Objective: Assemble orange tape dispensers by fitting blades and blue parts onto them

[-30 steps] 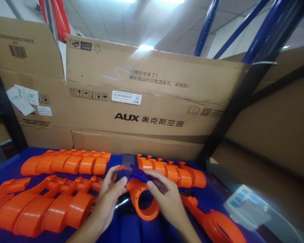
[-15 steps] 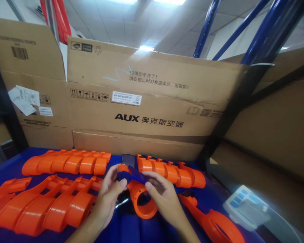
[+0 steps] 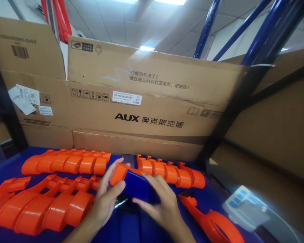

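Observation:
Low in the middle of the head view, both hands hold one orange and blue part between them. My left hand (image 3: pixel 108 192) is closed on its orange end (image 3: pixel 119 173), thumb on the near side. My right hand (image 3: pixel 160 197) grips the blue section (image 3: pixel 138 185), thumb below and fingers on top. Part of the piece is hidden by the fingers. Behind the hands a dark phone-like object (image 3: pixel 128 160) lies on the blue surface. A shiny metallic item shows partly beneath the left hand.
Rows of orange parts (image 3: pixel 58 206) lie at left, with another row (image 3: pixel 66 163) behind. More orange parts (image 3: pixel 171 173) are behind right; one (image 3: pixel 215 224) lies front right. A white and blue device (image 3: pixel 245 207) stands right. Cardboard (image 3: pixel 152 135) walls the back.
The held part has been turned: its orange ring no longer faces me and a broad blue face shows. My right thumb has moved down and left under it.

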{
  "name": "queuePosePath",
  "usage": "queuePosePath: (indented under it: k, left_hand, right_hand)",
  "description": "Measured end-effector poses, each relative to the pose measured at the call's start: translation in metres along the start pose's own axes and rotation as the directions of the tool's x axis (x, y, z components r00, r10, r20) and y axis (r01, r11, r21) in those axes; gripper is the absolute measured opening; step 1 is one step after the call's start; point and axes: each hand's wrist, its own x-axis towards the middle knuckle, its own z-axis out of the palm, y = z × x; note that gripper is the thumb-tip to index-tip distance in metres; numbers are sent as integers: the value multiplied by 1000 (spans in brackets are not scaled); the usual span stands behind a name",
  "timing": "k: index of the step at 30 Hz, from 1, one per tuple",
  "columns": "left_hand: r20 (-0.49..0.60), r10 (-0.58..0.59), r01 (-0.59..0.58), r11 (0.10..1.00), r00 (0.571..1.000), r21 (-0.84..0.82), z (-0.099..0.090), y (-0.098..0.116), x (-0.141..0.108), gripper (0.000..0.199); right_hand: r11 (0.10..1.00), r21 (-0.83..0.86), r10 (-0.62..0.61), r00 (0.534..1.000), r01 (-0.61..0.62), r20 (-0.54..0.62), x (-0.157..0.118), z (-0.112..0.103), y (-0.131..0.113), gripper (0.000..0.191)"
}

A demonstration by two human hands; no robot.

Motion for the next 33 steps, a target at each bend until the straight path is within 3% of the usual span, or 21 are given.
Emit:
queuePosePath:
  k: [4, 9, 27, 30, 33]
  left_hand:
    - [-69, 59, -55, 997, 996, 63, 11, 7, -1, 62]
    - [-142, 96, -86, 993, 985, 77, 10, 0, 1, 63]
    - [-166, 98, -81, 991, 981, 106, 11, 1, 2, 57]
    - [-107, 98, -91, 993, 989, 70, 14, 2, 0, 74]
    - [0, 148, -147, 982, 989, 117, 13, 0, -4, 88]
  right_hand:
    - [996, -58, -63, 998, 62, -16, -5, 4, 4, 75]
    - [995, -52, -81, 996, 79, -37, -8, 9, 6, 79]
    - [999, -14, -51, 998, 51, -30, -6, 9, 1, 74]
    - [993, 95, 72, 995, -65, -72, -5, 9, -2, 69]
    - [888, 399, 312, 938, -230, -153, -5, 10, 0, 66]
